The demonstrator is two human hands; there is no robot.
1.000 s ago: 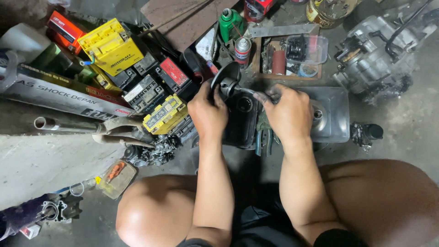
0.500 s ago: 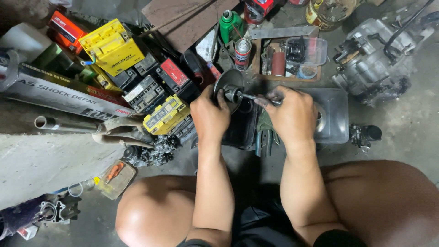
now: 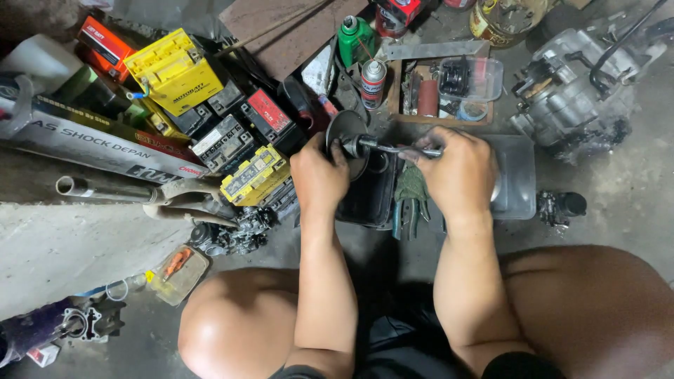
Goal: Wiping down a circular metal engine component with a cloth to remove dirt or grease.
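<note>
Item: round metal disc part (image 3: 345,133), at 12 o'clock from your knees, above a dark tray (image 3: 365,200). Your left hand (image 3: 319,175) clamps it; right hand (image 3: 456,172) closed on the ratchet wrench (image 3: 393,147). Risk: wrench slipping, knuckles striking the spray can (image 3: 373,83).

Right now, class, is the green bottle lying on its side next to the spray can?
No. The green bottle stands upright, cap toward the camera, just beside the upright spray can.
</note>
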